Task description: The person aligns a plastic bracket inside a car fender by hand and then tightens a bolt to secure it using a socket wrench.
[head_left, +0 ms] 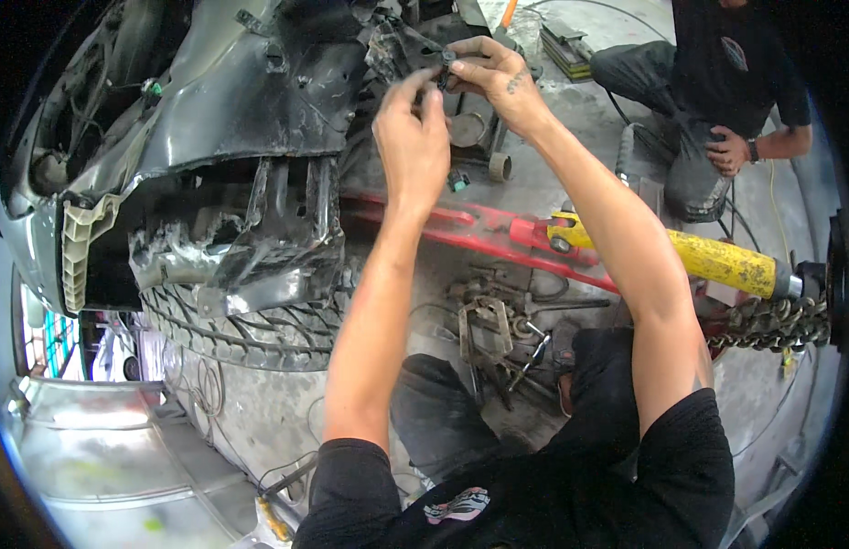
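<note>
Both my arms stretch toward the damaged front of a dark grey vehicle body (251,91). With fingertips pinched together, my right hand (500,82) holds a small black part (447,59); its exact kind is too small to tell. Close against it on the left, my left hand (413,137) has its fingers curled in, slightly blurred. What lies between those left fingers, if anything, cannot be made out. Behind the hands is a crumpled, dirty metal section (388,50) of the body. Below on the floor lies a small green and black connector (458,180).
A red steel beam (479,224) runs under my arms to a yellow cylinder (717,261) and a heavy chain (772,322). Clamps and tools (498,334) lie on the floor. The tyre (241,329) is at left. Another person (731,119) crouches at upper right, hand on knee.
</note>
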Action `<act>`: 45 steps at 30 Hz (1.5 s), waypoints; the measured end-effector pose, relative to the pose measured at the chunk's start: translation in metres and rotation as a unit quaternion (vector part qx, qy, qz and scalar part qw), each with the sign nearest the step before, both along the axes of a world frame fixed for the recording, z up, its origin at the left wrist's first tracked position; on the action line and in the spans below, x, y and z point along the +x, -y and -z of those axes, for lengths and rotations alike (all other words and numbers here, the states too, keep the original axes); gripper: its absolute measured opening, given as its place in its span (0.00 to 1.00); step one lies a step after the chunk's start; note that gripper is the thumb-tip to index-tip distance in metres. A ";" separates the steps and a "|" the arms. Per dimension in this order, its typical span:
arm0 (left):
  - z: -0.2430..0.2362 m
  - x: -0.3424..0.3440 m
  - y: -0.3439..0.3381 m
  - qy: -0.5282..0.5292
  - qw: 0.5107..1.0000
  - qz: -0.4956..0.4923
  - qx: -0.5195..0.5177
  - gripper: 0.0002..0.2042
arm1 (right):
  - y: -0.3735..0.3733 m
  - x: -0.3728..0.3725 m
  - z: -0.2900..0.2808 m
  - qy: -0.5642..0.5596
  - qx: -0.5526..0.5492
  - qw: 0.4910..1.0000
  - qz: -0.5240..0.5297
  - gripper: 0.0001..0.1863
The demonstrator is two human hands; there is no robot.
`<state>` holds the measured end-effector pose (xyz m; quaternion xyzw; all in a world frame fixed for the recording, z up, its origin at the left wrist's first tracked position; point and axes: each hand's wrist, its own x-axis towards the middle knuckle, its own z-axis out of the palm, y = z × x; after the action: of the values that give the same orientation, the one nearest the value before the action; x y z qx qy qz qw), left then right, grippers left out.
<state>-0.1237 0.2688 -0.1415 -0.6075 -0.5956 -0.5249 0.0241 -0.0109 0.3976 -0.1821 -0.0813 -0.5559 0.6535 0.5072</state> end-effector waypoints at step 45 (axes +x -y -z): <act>-0.028 0.000 -0.034 -0.235 0.963 -0.119 -0.059 0.13 | -0.006 -0.026 0.009 -0.100 -0.169 0.971 -0.135 0.10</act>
<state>-0.1240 0.3030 -0.1137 -0.6391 -0.6710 -0.3248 0.1894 -0.0373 0.4036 -0.1912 -0.0247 -0.3895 0.8052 0.4464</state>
